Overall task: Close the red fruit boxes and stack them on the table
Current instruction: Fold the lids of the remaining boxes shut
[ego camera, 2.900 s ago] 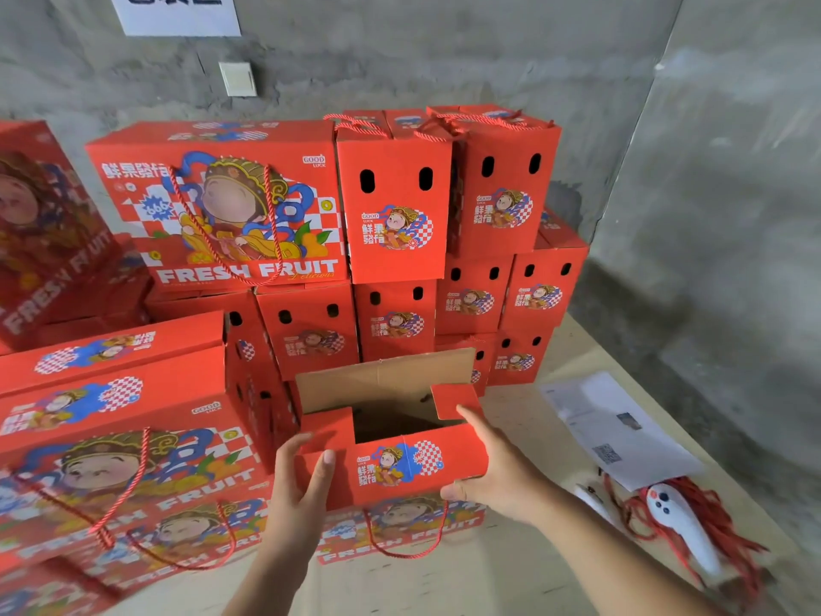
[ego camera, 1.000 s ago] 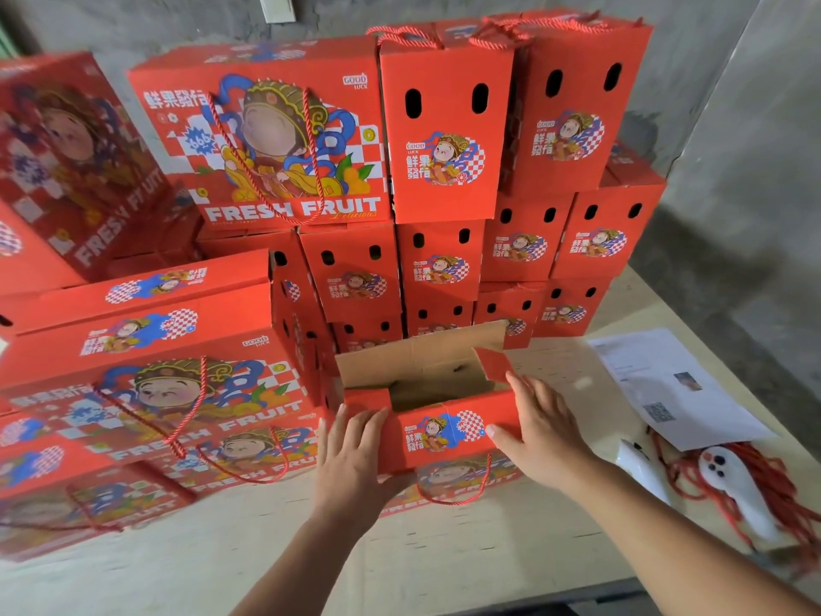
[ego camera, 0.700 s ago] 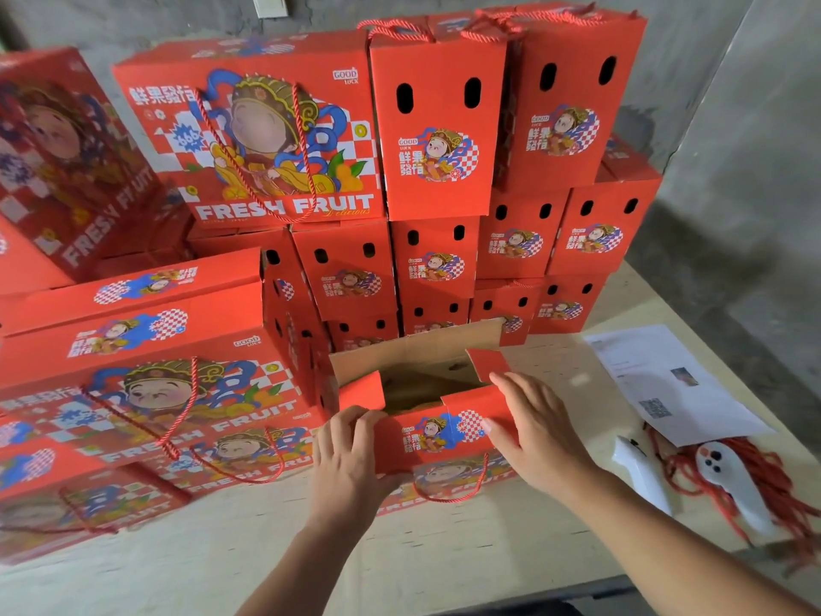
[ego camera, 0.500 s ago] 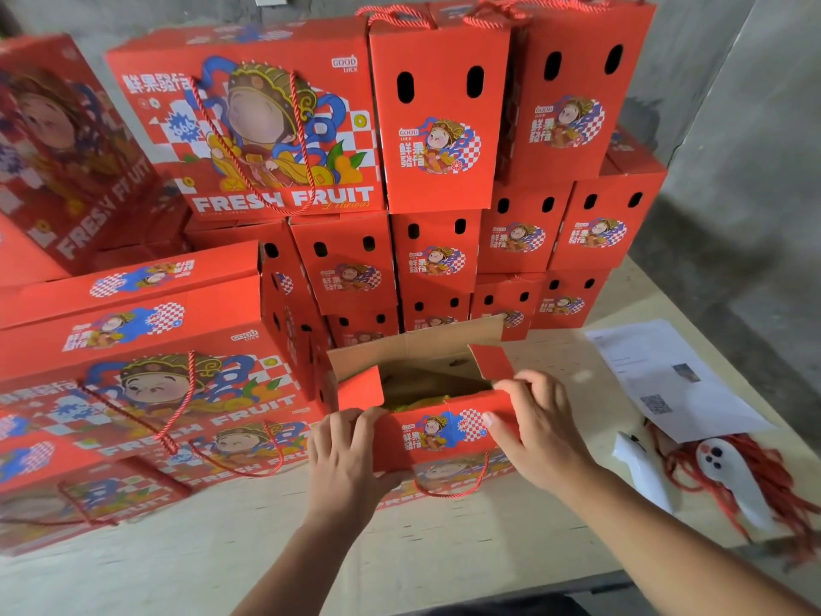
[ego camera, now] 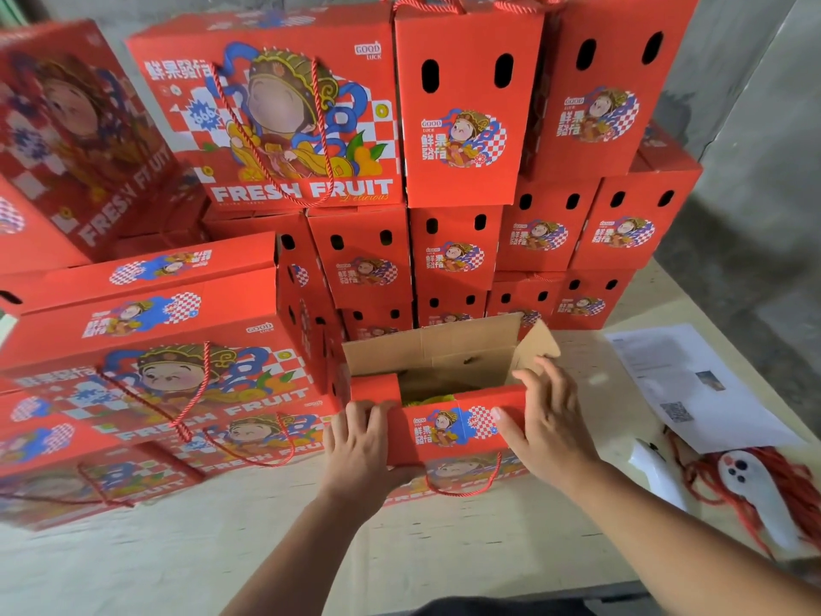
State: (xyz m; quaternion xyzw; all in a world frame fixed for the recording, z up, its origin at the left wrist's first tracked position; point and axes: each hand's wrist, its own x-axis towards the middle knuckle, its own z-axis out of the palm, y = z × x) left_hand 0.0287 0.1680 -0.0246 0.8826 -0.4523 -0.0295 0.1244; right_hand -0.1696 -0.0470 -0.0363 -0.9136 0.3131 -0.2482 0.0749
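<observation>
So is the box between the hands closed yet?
Still open: the fruit box has its brown back flap standing up, interior visible.

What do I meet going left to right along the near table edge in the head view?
Flat-lying closed boxes → left hand → open box → right hand → paper sheet → white tool on red cords.

one open box (ego camera: 448,431), two hands, one paper sheet (ego camera: 693,389)
</observation>
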